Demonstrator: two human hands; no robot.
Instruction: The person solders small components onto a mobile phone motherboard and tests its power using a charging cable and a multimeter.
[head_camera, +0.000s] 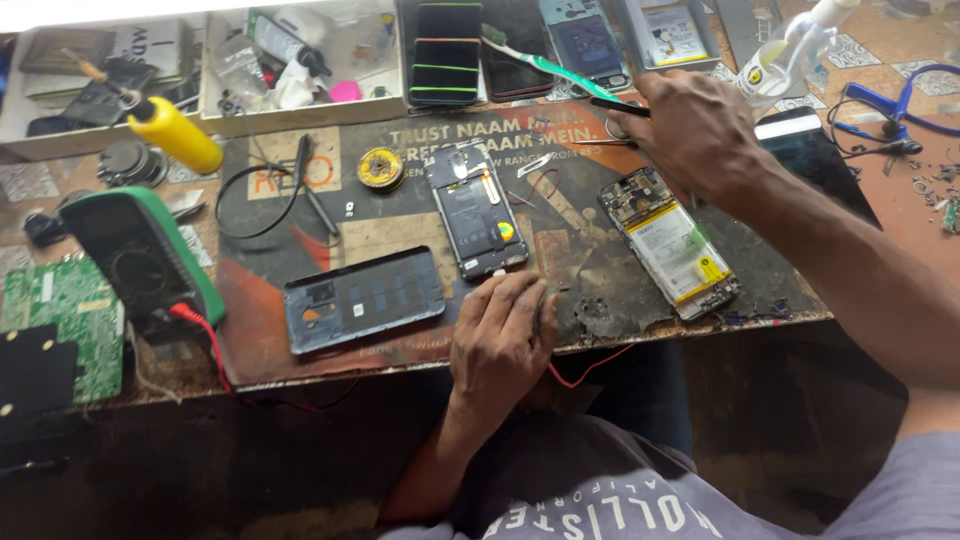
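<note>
The left hand rests at six o'clock on the mat's near edge, fingers loosely curled and gripping nothing, its fingertips just touching the bottom end of the opened phone, seemingly to keep it from sliding. That phone lies flat at the mat's centre, back off and insides up, its long axis running six to twelve and tipped slightly toward eleven, with its removed back cover beside it at eight o'clock. Farther off at one o'clock, the right hand is closed around a thin dark tool, probably tweezers, pointing toward nine, above a second opened phone.
</note>
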